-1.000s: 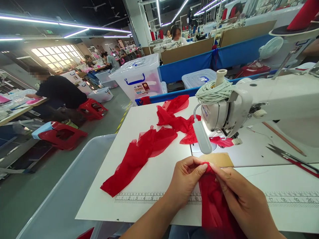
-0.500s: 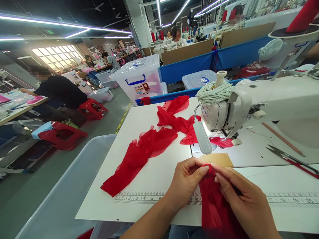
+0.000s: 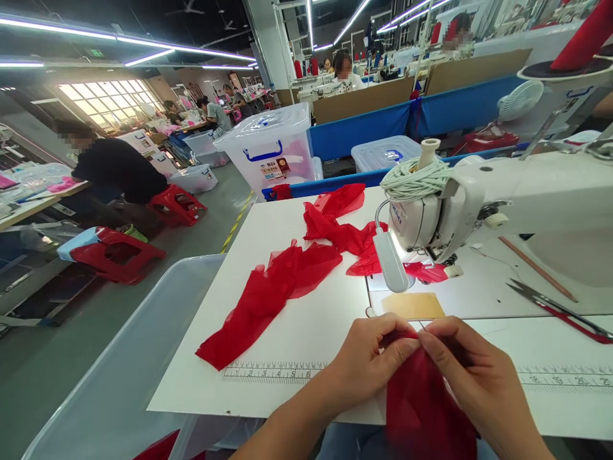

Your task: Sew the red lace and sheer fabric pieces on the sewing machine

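A piece of sheer red fabric (image 3: 419,399) hangs down over the table's front edge from between my two hands. My left hand (image 3: 376,358) pinches its top edge between thumb and fingers. Close beside it, my right hand (image 3: 472,367) is closed on the same edge, thumb against forefinger, and a thin dark thread end or pin-like tip shows between the hands. Just beyond them stands the white sewing machine (image 3: 527,198), with more red fabric (image 3: 426,271) under its presser foot. Another red fabric strip (image 3: 272,300) lies to the left on the white table (image 3: 201,390).
Black-and-red scissors (image 3: 560,313) and a brown pencil-like stick (image 3: 539,268) lie at the right. A printed ruler (image 3: 272,372) runs along the table's front. A clear plastic bin (image 3: 143,338) stands at the left edge. Beyond are lidded boxes (image 3: 272,150) and a seated person (image 3: 124,169).
Both hands have shifted slightly right and down with the fabric, and the fingertips have drawn closer on its top edge. The view has tilted a little.
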`<action>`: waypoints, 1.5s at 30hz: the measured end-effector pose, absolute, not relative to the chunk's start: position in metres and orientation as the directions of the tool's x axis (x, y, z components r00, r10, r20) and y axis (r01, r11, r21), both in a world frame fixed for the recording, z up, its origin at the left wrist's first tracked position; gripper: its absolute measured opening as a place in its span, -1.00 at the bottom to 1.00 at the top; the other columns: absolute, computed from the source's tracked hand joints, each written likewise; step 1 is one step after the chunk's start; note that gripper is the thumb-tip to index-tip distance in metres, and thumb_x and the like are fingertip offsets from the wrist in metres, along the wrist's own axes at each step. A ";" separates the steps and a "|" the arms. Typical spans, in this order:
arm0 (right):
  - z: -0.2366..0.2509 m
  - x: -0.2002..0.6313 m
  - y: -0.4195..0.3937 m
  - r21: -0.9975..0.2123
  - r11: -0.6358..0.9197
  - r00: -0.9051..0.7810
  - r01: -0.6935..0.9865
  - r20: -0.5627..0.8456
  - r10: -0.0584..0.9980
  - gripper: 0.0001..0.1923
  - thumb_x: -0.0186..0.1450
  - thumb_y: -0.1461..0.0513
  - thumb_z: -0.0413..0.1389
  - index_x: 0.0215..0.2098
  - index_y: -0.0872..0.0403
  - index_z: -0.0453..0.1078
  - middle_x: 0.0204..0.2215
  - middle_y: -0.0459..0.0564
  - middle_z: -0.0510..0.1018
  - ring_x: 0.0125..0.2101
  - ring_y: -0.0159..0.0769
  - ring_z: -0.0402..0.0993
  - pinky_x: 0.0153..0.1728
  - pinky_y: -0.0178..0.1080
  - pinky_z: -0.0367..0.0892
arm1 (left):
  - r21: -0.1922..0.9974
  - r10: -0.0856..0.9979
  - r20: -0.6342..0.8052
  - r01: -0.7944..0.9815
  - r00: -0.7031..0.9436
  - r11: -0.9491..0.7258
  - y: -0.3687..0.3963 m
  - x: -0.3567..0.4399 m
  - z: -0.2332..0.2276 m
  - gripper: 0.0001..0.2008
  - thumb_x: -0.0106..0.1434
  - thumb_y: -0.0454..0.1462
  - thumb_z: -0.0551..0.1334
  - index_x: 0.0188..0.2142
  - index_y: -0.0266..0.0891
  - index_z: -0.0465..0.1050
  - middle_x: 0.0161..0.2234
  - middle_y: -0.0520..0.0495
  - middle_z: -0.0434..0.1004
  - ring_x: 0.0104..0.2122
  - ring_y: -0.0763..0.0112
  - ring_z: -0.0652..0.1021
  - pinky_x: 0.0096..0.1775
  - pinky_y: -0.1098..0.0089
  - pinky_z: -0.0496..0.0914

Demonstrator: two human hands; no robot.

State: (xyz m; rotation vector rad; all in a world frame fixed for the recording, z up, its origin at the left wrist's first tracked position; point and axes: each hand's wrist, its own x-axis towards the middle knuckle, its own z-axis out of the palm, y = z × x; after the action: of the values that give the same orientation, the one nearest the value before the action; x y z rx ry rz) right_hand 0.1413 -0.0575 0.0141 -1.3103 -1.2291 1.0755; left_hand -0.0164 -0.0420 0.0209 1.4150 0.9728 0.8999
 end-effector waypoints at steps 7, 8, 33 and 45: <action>0.013 0.147 -0.058 -0.888 0.324 -0.156 0.326 0.288 0.945 -0.72 0.34 0.11 0.04 -0.52 0.00 0.30 -0.66 -0.20 0.37 -0.66 -0.44 0.25 -0.63 -0.39 0.21 | 0.995 0.877 -0.070 -0.031 0.475 0.097 -0.043 -0.018 0.030 -0.72 0.14 -0.13 0.33 -0.50 -0.31 0.41 -0.58 0.10 0.24 -0.55 0.56 0.22 -0.49 0.48 0.13; 0.011 0.146 -0.060 -0.899 0.315 -0.154 0.304 0.280 0.948 -0.71 0.34 0.10 0.05 -0.52 0.00 0.30 -0.65 -0.20 0.37 -0.65 -0.44 0.25 -0.62 -0.39 0.21 | 0.992 0.875 -0.079 -0.047 0.478 0.115 -0.043 -0.017 0.030 -0.67 0.13 -0.11 0.34 -0.56 -0.30 0.36 -0.62 0.12 0.18 -0.57 0.58 0.18 -0.52 0.48 0.08; 0.014 0.170 -0.047 -0.970 -0.011 -0.355 0.244 -0.100 0.929 -0.64 0.17 -0.08 0.17 -0.47 0.04 0.42 -0.62 -0.17 0.28 -0.58 -0.41 0.10 -0.54 -0.31 0.09 | 0.974 0.948 -0.097 0.225 0.305 0.027 -0.055 -0.015 0.039 -0.84 0.28 -0.20 0.17 -0.37 -0.24 0.38 -0.47 0.05 0.35 -0.46 0.48 0.32 -0.38 0.45 0.23; 0.020 0.157 -0.065 -0.969 0.167 -0.261 0.181 0.116 0.958 -0.62 0.35 -0.04 -0.06 -0.50 -0.01 0.19 -0.69 -0.18 0.27 -0.67 -0.40 0.10 -0.60 -0.31 0.05 | 0.938 0.900 -0.073 0.336 0.430 -0.084 -0.060 -0.013 0.048 -0.77 0.27 -0.28 0.08 -0.48 -0.24 0.40 -0.54 0.05 0.34 -0.47 0.45 0.34 -0.36 0.44 0.23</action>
State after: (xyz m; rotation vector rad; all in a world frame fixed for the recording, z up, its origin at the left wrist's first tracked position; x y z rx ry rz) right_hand 0.1569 -0.0649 0.0198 -1.1160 -1.6114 1.1767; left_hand -0.0128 -0.0600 0.0483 1.6447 1.0974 0.6789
